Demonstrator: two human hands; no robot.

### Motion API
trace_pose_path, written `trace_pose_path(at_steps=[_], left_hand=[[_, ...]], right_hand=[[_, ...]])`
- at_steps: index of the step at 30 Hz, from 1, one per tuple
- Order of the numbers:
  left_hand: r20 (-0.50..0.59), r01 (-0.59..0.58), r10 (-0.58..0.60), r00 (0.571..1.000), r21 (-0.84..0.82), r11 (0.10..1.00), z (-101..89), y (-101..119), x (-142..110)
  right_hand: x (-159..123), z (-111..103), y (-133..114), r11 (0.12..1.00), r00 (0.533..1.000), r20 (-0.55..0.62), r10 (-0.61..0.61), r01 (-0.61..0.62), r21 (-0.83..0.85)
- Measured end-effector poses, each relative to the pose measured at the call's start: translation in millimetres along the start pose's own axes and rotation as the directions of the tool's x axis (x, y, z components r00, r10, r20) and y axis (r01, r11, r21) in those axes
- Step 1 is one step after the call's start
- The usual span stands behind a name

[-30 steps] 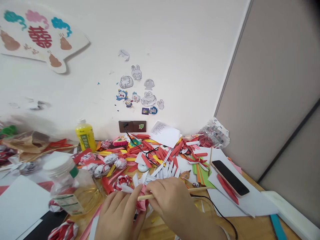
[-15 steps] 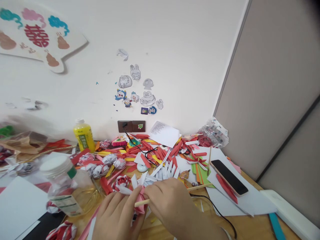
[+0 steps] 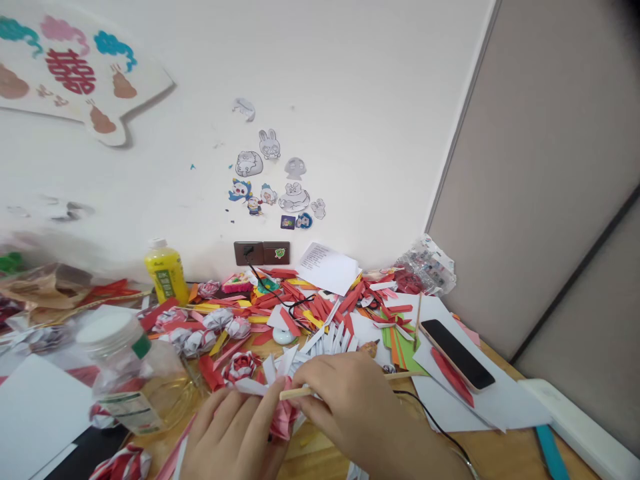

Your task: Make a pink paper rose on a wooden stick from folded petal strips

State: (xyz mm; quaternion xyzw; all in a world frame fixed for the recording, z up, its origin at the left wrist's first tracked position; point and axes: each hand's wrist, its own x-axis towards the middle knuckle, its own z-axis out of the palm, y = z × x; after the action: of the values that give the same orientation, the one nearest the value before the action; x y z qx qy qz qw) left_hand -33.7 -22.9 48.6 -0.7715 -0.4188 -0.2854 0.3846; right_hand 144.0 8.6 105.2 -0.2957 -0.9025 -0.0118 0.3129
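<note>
My left hand (image 3: 233, 433) is closed around a pink folded paper piece (image 3: 284, 420) near the table's front, its fingers pressed against the paper's left side. Close by on the right, my right hand (image 3: 350, 407) grips a thin wooden stick (image 3: 296, 395). One blunt end of the stick juts out above the pink paper, and its other end shows beyond my right hand. My right fingertips are at the paper's upper edge; whether they also pinch it I cannot tell. Just behind both hands lie white folded paper strips (image 3: 325, 347) and a red-and-white paper rose (image 3: 241, 365).
A clear plastic jar (image 3: 113, 367) and a yellow drink bottle (image 3: 167, 273) stand on the left. Red and yellow paper strips (image 3: 320, 303) cover the table's back. At right, a phone (image 3: 457, 353) lies on white sheets, and a black cable (image 3: 430, 413) runs past my right forearm.
My right hand has lifted slightly and turned, bringing the stick's near end up and to the right, off the pink paper's front. More of the pink paper shows. My left hand stays nearly still.
</note>
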Motion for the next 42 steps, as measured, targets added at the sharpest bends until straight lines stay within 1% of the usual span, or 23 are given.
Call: trace_pose_path(at_steps=[4, 6, 9, 12, 16, 21, 24, 27, 32, 38, 42], left_hand=[[0.003, 0.001, -0.001, 1.0, -0.026, 1.0, -0.3, 1, 1], [0.009, -0.001, 0.002, 1.0, -0.023, 1.0, -0.7, 0, 1], [-0.013, 0.01, -0.01, 1.0, -0.025, 1.0, -1.2, 0, 2], [-0.048, 0.011, -0.013, 0.999, -0.035, 0.999, -1.7, 1, 2], [-0.049, 0.015, -0.017, 0.999, -0.052, 0.999, -2.1, 2, 2], [-0.054, 0.008, -0.011, 0.998, -0.061, 0.998, -1.1, 3, 2], [-0.081, 0.001, -0.006, 0.997, -0.065, 0.998, -0.4, 3, 2], [-0.081, 0.006, -0.012, 0.997, -0.076, 0.997, -0.5, 3, 2], [-0.08, 0.007, -0.013, 0.997, -0.077, 0.997, -2.1, 2, 4], [-0.064, 0.024, -0.027, 0.998, -0.052, 0.998, -1.0, 0, 3], [-0.053, 0.025, -0.028, 0.998, -0.053, 0.998, -0.7, 0, 5]], right_hand=[[0, 3, -3, 0.996, 0.998, -0.051, -0.037, 0.033, -0.085], [0, 2, -5, 0.984, 0.994, -0.066, -0.085, 0.074, -0.161], [1, 0, -9, 0.955, 0.984, -0.076, -0.162, 0.138, -0.261], [1, 2, -11, 0.941, 0.972, -0.116, -0.205, 0.163, -0.297], [1, 8, -10, 0.928, 0.954, -0.177, -0.24, 0.172, -0.332], [0, 9, -11, 0.917, 0.958, -0.161, -0.236, 0.165, -0.364], [-1, 7, -12, 0.92, 0.953, -0.193, -0.234, 0.153, -0.36], [-1, 6, -12, 0.922, 0.947, -0.226, -0.228, 0.136, -0.361], [0, 8, -12, 0.924, 0.952, -0.202, -0.232, 0.15, -0.353], [-1, 10, -13, 0.937, 0.956, -0.246, -0.158, 0.066, -0.343], [-1, 11, -13, 0.935, 0.943, -0.275, -0.189, 0.087, -0.343]])
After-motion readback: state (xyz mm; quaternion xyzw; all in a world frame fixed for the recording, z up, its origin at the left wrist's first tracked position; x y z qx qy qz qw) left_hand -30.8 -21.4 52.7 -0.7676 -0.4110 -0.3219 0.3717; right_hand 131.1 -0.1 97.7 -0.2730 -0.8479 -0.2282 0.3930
